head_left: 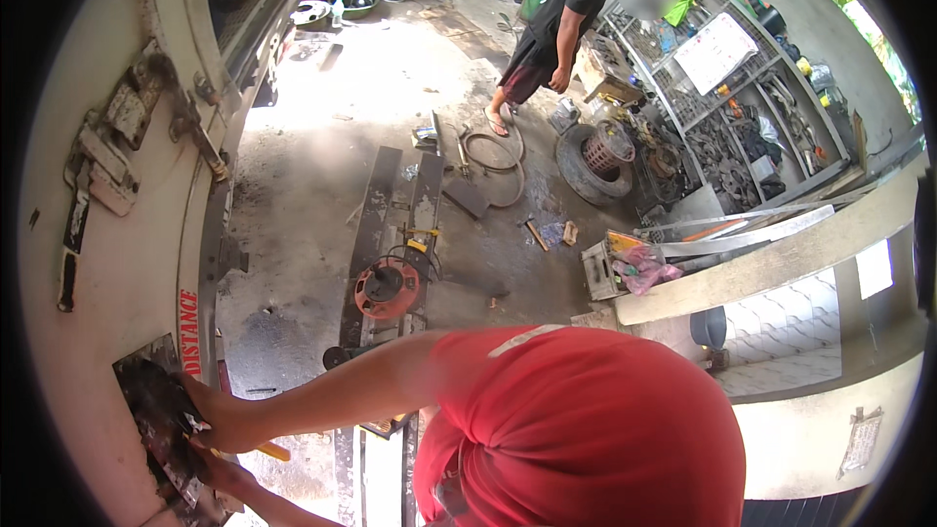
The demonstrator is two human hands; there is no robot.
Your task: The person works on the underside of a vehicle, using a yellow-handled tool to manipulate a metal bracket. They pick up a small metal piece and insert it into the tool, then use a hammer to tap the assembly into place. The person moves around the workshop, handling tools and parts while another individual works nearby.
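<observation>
At the lower left, both my hands are at a dark, grimy rectangular opening in a pale vehicle panel. My right hand reaches across from the red sleeve, its fingers curled at the opening's edge. A tool with a yellow handle sticks out under this hand, which appears to grip it; the tool's other end is hidden. Just below, my left hand reaches into the same opening, and its fingers are mostly hidden. Blackened parts inside the opening are too dark to make out.
A dirty latch juts from the panel above. On the floor lie dark metal rails, an orange cable reel, a hose, a hammer and a tyre. Another person stands near a cluttered wire rack.
</observation>
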